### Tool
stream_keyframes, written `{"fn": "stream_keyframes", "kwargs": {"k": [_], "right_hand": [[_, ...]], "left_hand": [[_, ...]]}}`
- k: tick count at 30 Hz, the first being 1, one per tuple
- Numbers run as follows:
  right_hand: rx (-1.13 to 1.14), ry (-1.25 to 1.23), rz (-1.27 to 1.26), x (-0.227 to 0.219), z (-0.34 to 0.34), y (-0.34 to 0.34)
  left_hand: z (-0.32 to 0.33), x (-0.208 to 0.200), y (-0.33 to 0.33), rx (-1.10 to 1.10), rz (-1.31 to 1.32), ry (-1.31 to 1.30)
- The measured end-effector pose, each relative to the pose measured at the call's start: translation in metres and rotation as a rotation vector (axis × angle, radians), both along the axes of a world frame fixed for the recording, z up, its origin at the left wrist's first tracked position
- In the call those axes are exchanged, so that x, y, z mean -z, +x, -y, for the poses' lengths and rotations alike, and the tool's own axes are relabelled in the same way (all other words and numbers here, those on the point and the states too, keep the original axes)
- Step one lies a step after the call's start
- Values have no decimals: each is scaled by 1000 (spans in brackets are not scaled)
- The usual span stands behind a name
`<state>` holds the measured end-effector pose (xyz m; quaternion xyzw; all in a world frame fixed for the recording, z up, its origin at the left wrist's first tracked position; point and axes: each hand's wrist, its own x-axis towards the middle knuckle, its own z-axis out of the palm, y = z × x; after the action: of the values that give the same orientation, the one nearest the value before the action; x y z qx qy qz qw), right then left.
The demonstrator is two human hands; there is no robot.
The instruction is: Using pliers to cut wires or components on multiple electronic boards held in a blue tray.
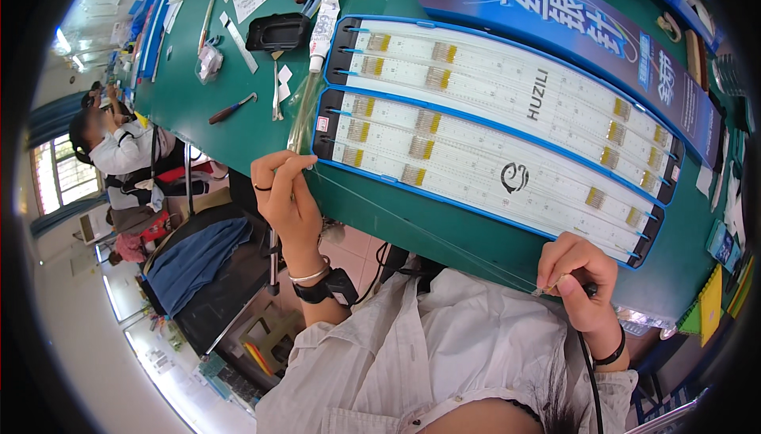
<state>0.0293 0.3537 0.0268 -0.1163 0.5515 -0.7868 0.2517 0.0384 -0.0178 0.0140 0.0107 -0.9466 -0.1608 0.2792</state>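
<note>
A thin clear line (428,226) runs taut between my two hands, in front of the table's near edge. My left hand (287,196) pinches its left end between thumb and forefinger, beside the corner of a blue case. At the other end my right hand (583,279) is closed on the line, with a small pale bit at the fingertips that I cannot make out. The long blue case (468,121) lies open beyond my hands. Its white ruled panels carry clear lines stretched lengthwise, with several small yellowish bundles along them.
On the green table (186,129) are a hooked tool (233,108), a black tray (278,32), a white tube (323,30) and a steel ruler (239,42). A blue printed box (571,34) lies behind the case. Another person (127,145) sits at the far left.
</note>
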Motion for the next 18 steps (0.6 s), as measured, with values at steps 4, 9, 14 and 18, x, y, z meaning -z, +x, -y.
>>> {"fn": "stream_keyframes", "kwargs": {"k": [4,9,14,18], "right_hand": [[-26,10,-7,1,0,-1],[-51,16,-4,0,0,-3],[-62,29,-3,1,1,-2],[-68,43,10,-2,2,-3]], "left_hand": [[1,3,0,15,-15,-42],[6,4,3,140,-36,115],[0,12,-2,139,-82,281],[-8,16,-13,42,-107,327]]}}
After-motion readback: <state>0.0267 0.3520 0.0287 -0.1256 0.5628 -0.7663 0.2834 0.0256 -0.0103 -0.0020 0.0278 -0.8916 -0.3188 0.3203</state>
